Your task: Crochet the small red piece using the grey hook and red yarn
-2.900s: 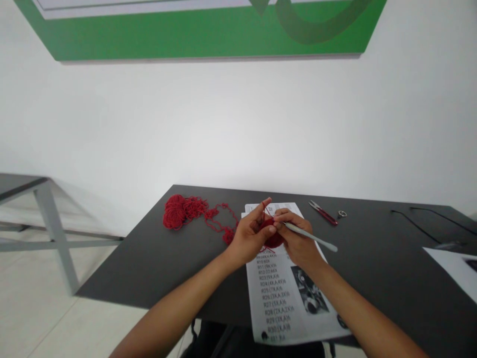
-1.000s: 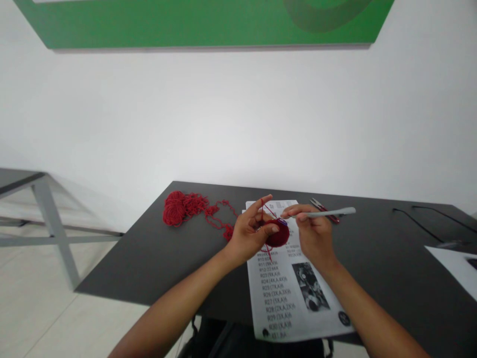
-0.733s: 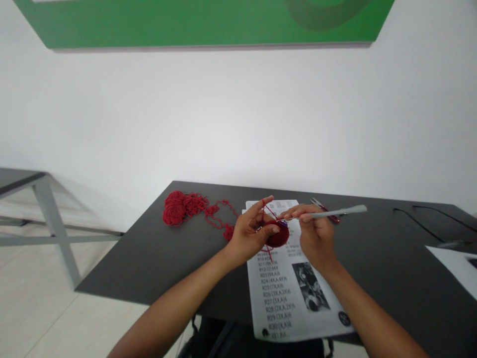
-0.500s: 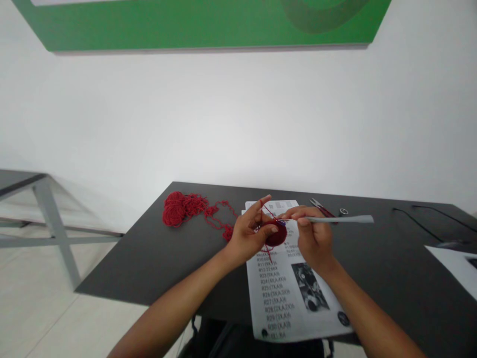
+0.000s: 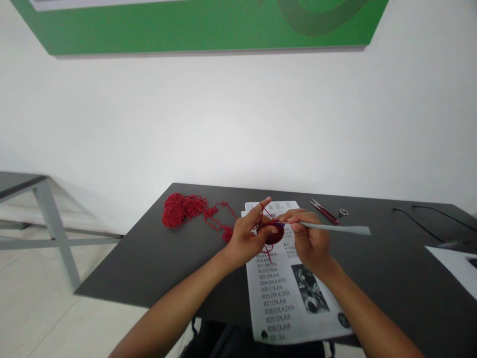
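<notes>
Left fingers pinch the red crochet piece over the pattern sheet while right fingers grip the crochet hook, which tangled yarn snagging on the desk could jerk loose.

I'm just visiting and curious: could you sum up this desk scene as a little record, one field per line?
Left hand: the left hand pinches a round red knitted piece, index finger raised
Right hand: the right hand grips a grey-handled hook
Hook tip: at the piece's upper edge; exact contact too small to tell
Yarn: loose red ball on the table, left of the hands
Paper: printed sheet beneath the hands, with text rows and a picture
Nearby tools: red-handled snips, beyond the right hand
</notes>
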A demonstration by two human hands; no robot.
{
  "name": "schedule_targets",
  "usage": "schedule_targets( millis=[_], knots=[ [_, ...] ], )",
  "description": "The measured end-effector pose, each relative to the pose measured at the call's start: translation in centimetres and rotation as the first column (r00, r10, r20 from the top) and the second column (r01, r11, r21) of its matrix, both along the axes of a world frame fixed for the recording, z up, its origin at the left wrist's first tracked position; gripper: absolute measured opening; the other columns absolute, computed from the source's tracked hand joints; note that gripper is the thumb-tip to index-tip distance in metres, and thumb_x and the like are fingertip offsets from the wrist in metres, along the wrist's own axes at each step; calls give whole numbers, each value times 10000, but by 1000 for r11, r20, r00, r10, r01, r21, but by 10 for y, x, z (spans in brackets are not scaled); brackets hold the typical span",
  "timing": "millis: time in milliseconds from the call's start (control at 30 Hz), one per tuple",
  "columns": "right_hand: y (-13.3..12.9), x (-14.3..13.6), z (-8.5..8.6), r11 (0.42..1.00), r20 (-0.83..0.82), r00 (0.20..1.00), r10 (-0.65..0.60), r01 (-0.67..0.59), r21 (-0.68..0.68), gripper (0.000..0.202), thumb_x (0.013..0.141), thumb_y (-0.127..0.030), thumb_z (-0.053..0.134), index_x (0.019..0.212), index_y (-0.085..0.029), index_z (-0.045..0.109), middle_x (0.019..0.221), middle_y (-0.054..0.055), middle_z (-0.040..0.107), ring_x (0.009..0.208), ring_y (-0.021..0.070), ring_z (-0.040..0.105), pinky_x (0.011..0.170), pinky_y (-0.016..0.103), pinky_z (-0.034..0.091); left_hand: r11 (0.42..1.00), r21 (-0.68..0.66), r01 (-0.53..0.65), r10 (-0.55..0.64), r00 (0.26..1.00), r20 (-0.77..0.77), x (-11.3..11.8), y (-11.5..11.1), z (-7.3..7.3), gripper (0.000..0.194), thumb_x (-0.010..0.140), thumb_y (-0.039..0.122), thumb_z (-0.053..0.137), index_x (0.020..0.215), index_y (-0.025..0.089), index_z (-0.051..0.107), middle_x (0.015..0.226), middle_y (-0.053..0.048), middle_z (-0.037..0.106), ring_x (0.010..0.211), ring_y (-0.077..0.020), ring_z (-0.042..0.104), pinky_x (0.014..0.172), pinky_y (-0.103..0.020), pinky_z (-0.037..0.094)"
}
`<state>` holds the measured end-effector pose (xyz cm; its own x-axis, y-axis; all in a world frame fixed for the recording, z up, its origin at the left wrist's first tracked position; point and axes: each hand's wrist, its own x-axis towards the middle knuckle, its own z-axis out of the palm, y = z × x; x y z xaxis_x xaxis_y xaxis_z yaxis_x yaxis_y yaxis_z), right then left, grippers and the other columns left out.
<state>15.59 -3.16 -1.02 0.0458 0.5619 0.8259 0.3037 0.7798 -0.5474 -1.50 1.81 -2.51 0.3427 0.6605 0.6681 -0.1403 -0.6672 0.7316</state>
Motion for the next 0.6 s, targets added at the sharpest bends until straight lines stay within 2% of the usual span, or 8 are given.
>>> schedule_targets(
  millis=[167, 400, 500, 600],
  knots=[
    [-1, -2, 0, 1000, -28, 999, -31, 31, -3, 96, 1024, -308, 527, 1005, -269, 613, 911, 26, 702, 863, 202, 704, 783, 372, 572, 999, -43, -18, 17, 1000, -24, -1, -3, 2, 703, 858, 267, 762, 1504, 225, 488, 771, 3, 715, 663, -120, 626, 691, -245, 527],
    [1, 5, -5, 1000, 130, 991, -24, 22, 18, 66, 1004, -290, 566, 1037, -270, 619, 968, 50, 708, 929, 232, 688, 813, 426, 581, 999, -8, -52, 52, 997, -64, -1, -3, 4, 684, 871, 279, 736, 1502, 193, 486, 766, -6, 717, 644, -118, 611, 670, -237, 529],
    [2, 5, -2, 997, 224, 973, -50, 34, 75, 69, 997, -248, 575, 1040, -278, 620, 960, 46, 712, 934, 231, 683, 815, 432, 588, 997, 3, -77, 77, 993, -86, -2, -4, 4, 660, 877, 262, 721, 1493, 185, 497, 761, 1, 712, 640, -113, 603, 676, -239, 529],
    [4, 5, -1, 977, 348, 929, -127, 56, 208, 149, 976, -209, 611, 1097, -295, 622, 978, 41, 723, 931, 226, 693, 840, 446, 592, 997, -51, -59, 56, 997, -56, 0, -6, 5, 656, 886, 247, 709, 1501, 196, 485, 798, 1, 728, 676, -112, 628, 714, -245, 531]
  ],
)
